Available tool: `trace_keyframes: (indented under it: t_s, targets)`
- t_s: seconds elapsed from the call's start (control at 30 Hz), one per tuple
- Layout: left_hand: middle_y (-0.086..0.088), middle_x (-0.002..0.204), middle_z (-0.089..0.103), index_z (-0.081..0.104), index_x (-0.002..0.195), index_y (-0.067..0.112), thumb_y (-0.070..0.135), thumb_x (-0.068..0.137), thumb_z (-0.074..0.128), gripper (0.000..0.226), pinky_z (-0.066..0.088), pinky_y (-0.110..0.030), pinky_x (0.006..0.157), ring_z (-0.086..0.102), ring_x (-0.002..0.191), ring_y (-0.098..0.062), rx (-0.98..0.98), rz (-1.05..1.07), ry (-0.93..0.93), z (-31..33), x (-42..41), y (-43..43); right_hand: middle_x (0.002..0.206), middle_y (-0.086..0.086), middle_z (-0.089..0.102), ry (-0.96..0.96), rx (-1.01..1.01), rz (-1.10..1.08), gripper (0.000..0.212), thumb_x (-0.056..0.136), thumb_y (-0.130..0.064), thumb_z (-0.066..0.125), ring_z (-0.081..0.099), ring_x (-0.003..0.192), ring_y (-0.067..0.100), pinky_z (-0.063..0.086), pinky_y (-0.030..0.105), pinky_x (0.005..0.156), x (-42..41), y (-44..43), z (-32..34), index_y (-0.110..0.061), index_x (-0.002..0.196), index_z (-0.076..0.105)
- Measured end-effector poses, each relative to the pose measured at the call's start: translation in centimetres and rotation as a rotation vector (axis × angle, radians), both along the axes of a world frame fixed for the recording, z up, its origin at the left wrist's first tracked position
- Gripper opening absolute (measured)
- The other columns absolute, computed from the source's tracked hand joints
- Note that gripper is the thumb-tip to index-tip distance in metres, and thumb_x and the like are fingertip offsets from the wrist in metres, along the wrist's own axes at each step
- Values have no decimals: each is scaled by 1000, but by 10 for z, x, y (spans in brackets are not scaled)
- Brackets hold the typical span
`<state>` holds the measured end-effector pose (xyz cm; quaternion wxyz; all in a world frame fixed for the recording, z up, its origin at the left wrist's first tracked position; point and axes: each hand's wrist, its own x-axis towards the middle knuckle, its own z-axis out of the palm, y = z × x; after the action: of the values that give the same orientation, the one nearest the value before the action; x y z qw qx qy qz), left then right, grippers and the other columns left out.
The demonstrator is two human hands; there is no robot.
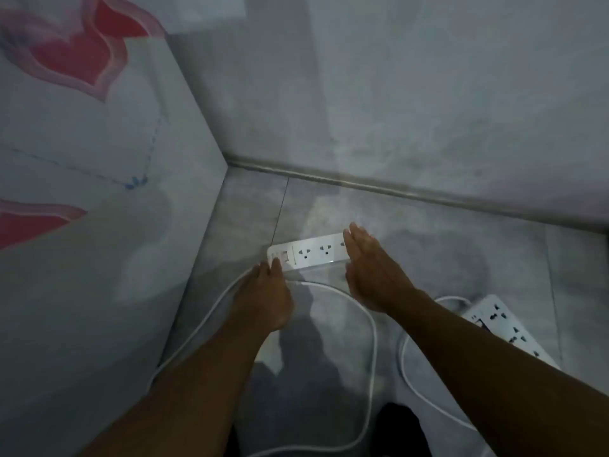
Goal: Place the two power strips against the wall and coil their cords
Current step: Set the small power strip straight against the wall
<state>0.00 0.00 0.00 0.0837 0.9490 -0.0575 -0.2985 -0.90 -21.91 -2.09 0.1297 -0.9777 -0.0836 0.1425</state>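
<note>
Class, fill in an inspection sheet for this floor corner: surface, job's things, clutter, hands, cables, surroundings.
Surface: grey tiled floor, dim.
Job's things: first strip flat on floor, short of the wall; second strip lower right, partly behind the right forearm.
Clutter: nothing seen.
Hands: left hand touches first strip's switch end, grip unclear; right hand flat, fingers straight, at its other end.
Cables: first cord and second cord lie in loose loops, uncoiled.
Surroundings: skirting; white panel with red print, left.

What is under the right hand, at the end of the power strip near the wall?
The right hand covers the right end of the power strip. Two sockets and the edge of a third show left of it; the rest of that end is hidden.
</note>
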Motion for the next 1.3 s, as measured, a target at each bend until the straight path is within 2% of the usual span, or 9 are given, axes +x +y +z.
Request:
trace_keyframes:
  t_s: [0.27, 0.43, 0.57, 0.87, 0.93, 0.97, 1.07, 1.17, 1.3]
  targets:
    - [-21, 133, 54, 31, 148, 6, 35, 100, 38, 56, 47, -43, 95, 56, 117, -36, 1, 224, -121, -16, 20, -16, 161, 34, 10, 26, 184, -270, 65, 103, -20, 46, 23, 148, 47, 35, 52, 117, -4, 14, -39, 8, 153, 16]
    - [-24, 126, 50, 44, 131, 3, 38, 99, 38, 48, 46, -43, 90, 57, 110, -39, 48, 364, -117, -20, 31, -34, 166, 23, 7, -14, 311, -396, 62, 106, -23, 39, 21, 152, 34, 24, 24, 114, 0, 21, -47, 1, 157, 12]
    - [-28, 131, 45, 30, 146, 4, 37, 101, 37, 57, 47, -45, 91, 54, 115, -42, -5, 444, -67, -26, 32, -38, 166, 20, 12, -67, 343, -414, 61, 106, -24, 37, 29, 149, 31, 33, 27, 115, -4, 22, -51, -1, 157, 14]
    - [-28, 145, 36, 22, 153, 7, 29, 99, 42, 62, 42, -48, 99, 44, 129, -43, -272, 608, -51, 0, 59, -65, 135, 19, 55, -237, 483, -619, 44, 99, -15, 48, 61, 100, 14, 55, 20, 88, 8, 12, -47, 5, 139, 46]
    - [-28, 147, 34, 19, 155, 8, 28, 98, 43, 64, 43, -49, 104, 44, 130, -44, -332, 584, -109, 4, 70, -74, 141, 23, 54, -323, 484, -688, 46, 96, -10, 51, 61, 114, 19, 49, 22, 103, 18, 7, -35, 7, 139, 48]
    - [-29, 145, 36, 20, 155, 8, 27, 98, 44, 64, 44, -49, 104, 46, 128, -43, -362, 571, -145, 7, 76, -79, 145, 24, 52, -380, 484, -719, 48, 95, -6, 53, 57, 119, 16, 40, 10, 106, 25, 4, -28, 8, 141, 48]
    - [-27, 142, 42, 26, 152, 6, 21, 96, 46, 61, 40, -43, 101, 46, 128, -41, -438, 534, -246, 18, 98, -94, 150, 24, 45, -464, 509, -821, 50, 94, 0, 53, 48, 119, 2, 19, -11, 95, 48, -7, -10, 8, 143, 45]
    - [-23, 144, 44, 31, 149, 4, 18, 96, 45, 56, 37, -38, 102, 45, 131, -37, -503, 496, -309, 27, 121, -110, 155, 19, 42, -455, 513, -893, 52, 96, -4, 50, 46, 138, 24, 24, 10, 108, 68, -20, -2, 3, 147, 42]
    - [-13, 146, 50, 38, 146, 10, 16, 98, 40, 49, 46, -29, 90, 51, 128, -31, -564, 464, -301, 24, 139, -124, 148, 20, 51, -448, 483, -898, 50, 93, -10, 47, 53, 131, 28, 39, 18, 107, 85, -39, -11, 4, 141, 49]
